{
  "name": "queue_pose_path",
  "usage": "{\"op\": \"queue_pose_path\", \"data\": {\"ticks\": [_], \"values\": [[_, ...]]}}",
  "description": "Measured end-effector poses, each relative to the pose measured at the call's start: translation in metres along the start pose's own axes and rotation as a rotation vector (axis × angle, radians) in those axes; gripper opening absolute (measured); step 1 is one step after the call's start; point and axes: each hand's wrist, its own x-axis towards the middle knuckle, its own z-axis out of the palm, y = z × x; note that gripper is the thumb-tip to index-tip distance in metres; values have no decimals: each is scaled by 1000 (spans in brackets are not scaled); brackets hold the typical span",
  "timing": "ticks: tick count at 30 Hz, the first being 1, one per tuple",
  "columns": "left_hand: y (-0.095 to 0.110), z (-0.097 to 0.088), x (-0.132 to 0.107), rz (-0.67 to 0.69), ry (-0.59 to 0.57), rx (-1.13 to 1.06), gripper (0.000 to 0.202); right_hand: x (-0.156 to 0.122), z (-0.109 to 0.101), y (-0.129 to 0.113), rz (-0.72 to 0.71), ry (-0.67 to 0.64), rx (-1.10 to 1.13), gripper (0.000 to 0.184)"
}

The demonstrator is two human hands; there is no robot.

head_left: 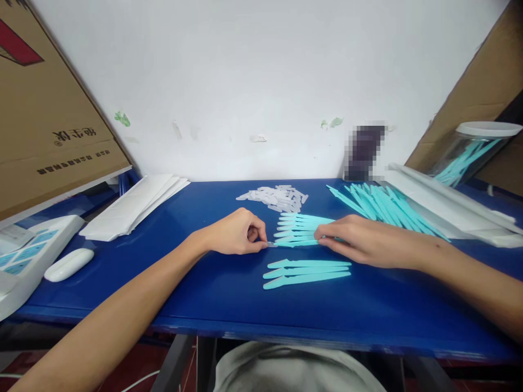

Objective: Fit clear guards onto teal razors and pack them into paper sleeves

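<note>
Between finger and thumb, my left hand (239,233) pinches a small clear blade cap (270,244) at the tip of a turquoise eyebrow razor (294,243). The handle end of that razor is in the closed fingers of my right hand (351,239). Just beyond it lies a row of similar razors (300,219), side by side, their right ends partly hidden by my right hand. Nearer the front edge rest three separate razors (308,272), tips pointing left. Behind the row spreads a pile of clear caps (278,197).
A heap of turquoise razors (384,204) lies at the back right, beside white packaging (441,201) and a lidded clear jar (469,155). At left are white sleeves (133,207), a white mouse-shaped object (69,264) and a white tray (44,245). Cardboard (57,120) flanks the blue table (196,294).
</note>
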Motion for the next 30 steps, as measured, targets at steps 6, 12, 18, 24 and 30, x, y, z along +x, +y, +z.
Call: {"op": "queue_pose_path", "data": {"ticks": [6, 12, 18, 24, 30], "values": [[11, 12, 4, 70, 5, -35, 24, 5, 12, -11, -113, 133, -83, 27], [5, 16, 9, 107, 113, 21, 34, 5, 15, -6, -182, 209, -169, 26], [-41, -1, 10, -49, 359, 404, 41, 5, 13, -1, -171, 201, -248, 26], [-69, -14, 7, -207, 238, 451, 57, 7, 19, 0, -267, 397, -260, 29], [-65, -14, 9, -290, 205, 437, 61, 0, 21, -15, -316, 638, -124, 24]]}}
